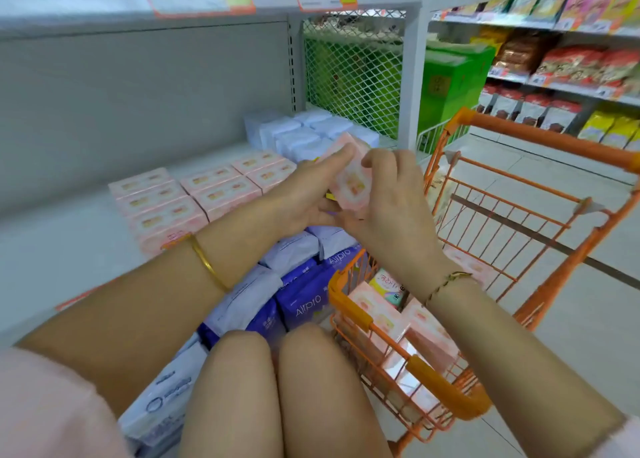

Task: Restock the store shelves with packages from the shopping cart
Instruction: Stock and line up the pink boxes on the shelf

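Observation:
A pink package (351,183) is held up between both hands, above the shelf edge and left of the cart. My left hand (304,194) grips its left side, fingers laid along the top. My right hand (391,201) curls round its right side. More pink packages (194,197) stand in rows on the grey shelf (69,249) to the left. The orange shopping cart (446,391) at lower right holds several pink packages (429,333) and one colourful pack (388,286).
Pale lilac packs (298,135) sit at the back of the shelf by a green mesh divider (353,76). Blue and white Airpro packs (301,284) fill the lower shelf by my knees. Snack shelves (561,76) line the aisle at right. Tiled floor lies beyond the cart.

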